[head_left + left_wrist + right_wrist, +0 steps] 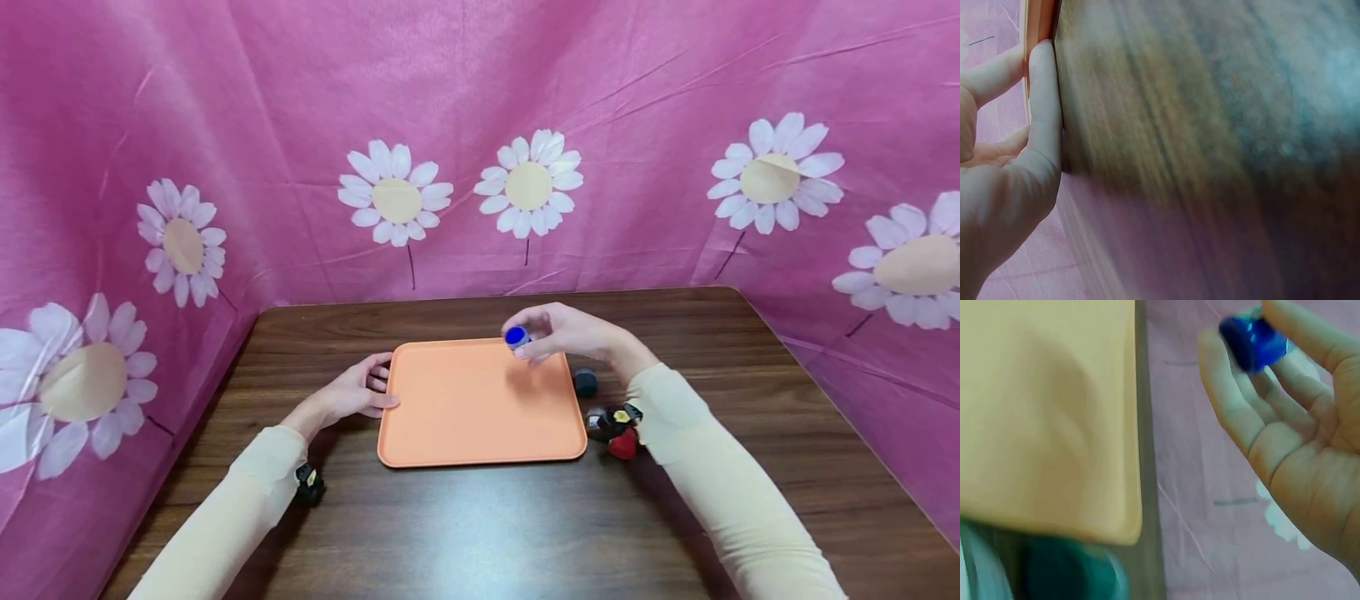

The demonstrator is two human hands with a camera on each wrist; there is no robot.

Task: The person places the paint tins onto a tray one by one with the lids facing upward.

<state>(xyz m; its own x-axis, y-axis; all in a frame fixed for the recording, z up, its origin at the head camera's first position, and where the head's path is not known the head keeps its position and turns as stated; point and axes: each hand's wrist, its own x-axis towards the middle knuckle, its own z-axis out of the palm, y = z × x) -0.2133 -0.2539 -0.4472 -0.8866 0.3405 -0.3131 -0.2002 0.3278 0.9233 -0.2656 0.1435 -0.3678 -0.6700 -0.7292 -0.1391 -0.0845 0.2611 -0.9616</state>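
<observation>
An orange rectangular tray [480,408] lies on the wooden table. My left hand [352,390] holds its left edge, the thumb on the rim and the other fingers along the side; in the left wrist view, the left hand [1016,150] has the tray's edge [1040,22] between thumb and fingers. Above the tray's far right part, my right hand [566,333] pinches a small round blue jar [516,337] with clear sides. The right wrist view shows this blue jar [1254,342] at the fingertips of the right hand [1297,419]. Its contents cannot be made out.
Beside the tray's right edge stand a dark green jar [585,382], a dark brown jar [597,423] and a red thing [622,444], partly near the right wrist's camera. A pink flowered cloth [465,100] hangs around the table [450,533].
</observation>
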